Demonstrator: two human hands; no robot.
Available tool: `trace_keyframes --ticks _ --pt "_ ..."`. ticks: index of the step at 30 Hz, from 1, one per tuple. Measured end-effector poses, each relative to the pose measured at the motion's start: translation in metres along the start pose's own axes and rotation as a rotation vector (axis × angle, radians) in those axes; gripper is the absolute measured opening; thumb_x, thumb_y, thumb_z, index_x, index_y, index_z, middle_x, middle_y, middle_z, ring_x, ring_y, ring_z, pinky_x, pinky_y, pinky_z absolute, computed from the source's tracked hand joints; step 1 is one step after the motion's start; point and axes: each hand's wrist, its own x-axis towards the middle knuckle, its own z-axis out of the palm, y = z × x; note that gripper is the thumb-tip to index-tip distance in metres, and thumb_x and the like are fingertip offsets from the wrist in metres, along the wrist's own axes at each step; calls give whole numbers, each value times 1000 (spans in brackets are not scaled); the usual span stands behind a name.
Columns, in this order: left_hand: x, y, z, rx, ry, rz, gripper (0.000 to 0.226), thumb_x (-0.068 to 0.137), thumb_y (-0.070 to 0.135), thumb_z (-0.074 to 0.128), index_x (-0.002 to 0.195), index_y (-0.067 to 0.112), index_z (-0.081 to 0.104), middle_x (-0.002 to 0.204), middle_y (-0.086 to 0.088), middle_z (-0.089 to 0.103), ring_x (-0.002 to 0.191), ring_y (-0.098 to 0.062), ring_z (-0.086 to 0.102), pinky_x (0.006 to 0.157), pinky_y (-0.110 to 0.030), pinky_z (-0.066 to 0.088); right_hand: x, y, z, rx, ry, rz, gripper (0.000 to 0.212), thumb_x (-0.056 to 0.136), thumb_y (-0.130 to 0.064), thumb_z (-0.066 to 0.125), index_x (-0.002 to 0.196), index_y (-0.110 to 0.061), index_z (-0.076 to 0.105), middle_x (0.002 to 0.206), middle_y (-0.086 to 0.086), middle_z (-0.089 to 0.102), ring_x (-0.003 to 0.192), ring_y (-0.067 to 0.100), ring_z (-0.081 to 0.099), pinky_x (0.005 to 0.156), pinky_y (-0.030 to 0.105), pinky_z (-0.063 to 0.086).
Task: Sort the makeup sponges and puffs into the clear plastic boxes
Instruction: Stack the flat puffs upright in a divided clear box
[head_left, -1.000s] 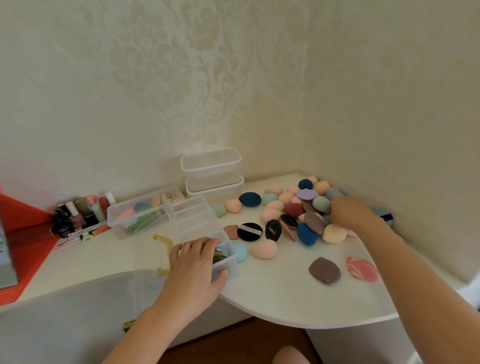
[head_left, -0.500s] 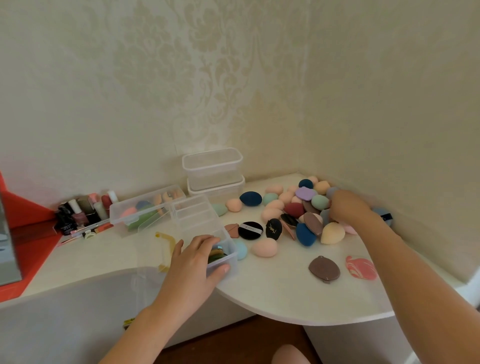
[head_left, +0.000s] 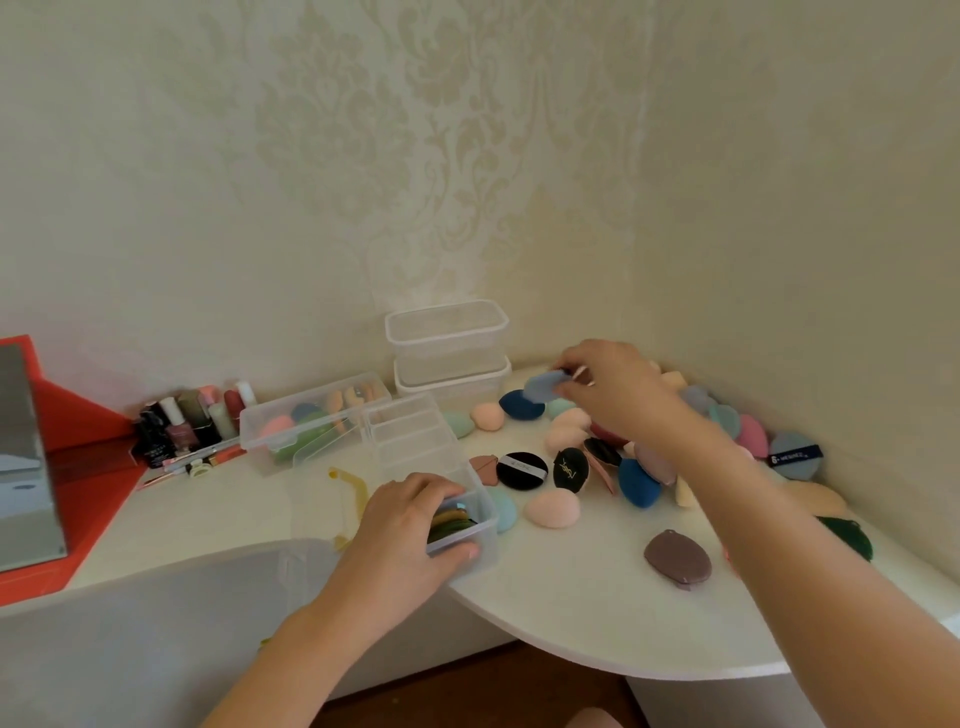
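Your right hand (head_left: 618, 395) had lifted out of the pile it was buried in half a second earlier, and it pinched a grey-blue puff (head_left: 543, 388) between thumb and fingertips, clear of the table. One piece was picked, and I judge it was bound for a box. Your left hand (head_left: 410, 525) stayed curled over the near end of the divided clear box (head_left: 415, 436), below and left of the right hand, beside the flat puffs (head_left: 454, 525) already in it. A dark blue sponge (head_left: 519, 405) lay just under the held puff. Two stacked empty boxes (head_left: 447, 332) stood just left of it, close to the carry path.
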Motion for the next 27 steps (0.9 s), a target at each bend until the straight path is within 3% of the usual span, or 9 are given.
trace_keyframes --ticks 4,7,11,15,19,23,27 --pt "0 -9 -3 -47 -35 41 51 78 62 55 123 39 48 117 28 42 111 5 37 94 -16 33 2 -45 31 132 -123 -235 14 84 -14 66 98 -12 69 90 -1 68 79 9 57 64 14 41" --pt "-3 -15 -9 -126 11 51 50 78 74 37 112 41 55 110 30 50 109 7 44 92 -18 39 9 -64 55 90 -257 -370 16 84 -15 67 99 -13 71 91 -3 70 83 11 62 73 21 46" --pt "-4 -22 -13 -119 181 -14 40 85 58 43 110 31 58 109 22 53 106 4 48 91 -16 39 19 -74 75 -75 -349 -386 22 88 -16 62 107 -13 73 98 4 71 90 19 63 72 24 44" --pt "1 -22 -11 -125 188 -125 35 89 37 56 122 29 47 116 19 45 104 4 43 77 -2 31 21 -76 90 -178 -455 -354 27 92 -8 50 108 -13 71 92 6 68 86 22 61 64 24 40" --pt "10 -20 -10 -108 138 -159 40 91 38 53 128 27 43 123 14 47 115 -4 46 88 -12 32 19 -72 94 -186 -517 -317 36 93 -3 43 120 -15 64 112 6 65 94 20 59 73 25 44" --pt "16 -19 -13 -32 21 -178 38 93 44 45 129 29 47 126 9 54 116 -12 45 100 -26 36 17 -68 77 -61 -460 -305 34 93 -6 41 112 -15 68 111 2 67 92 15 59 79 24 46" --pt "21 -17 -17 -13 -70 -195 40 93 46 44 129 29 47 129 11 54 124 -11 41 117 -38 11 18 -49 53 -24 -334 -246 27 92 -14 46 104 -19 70 101 -4 69 88 12 59 77 24 45"
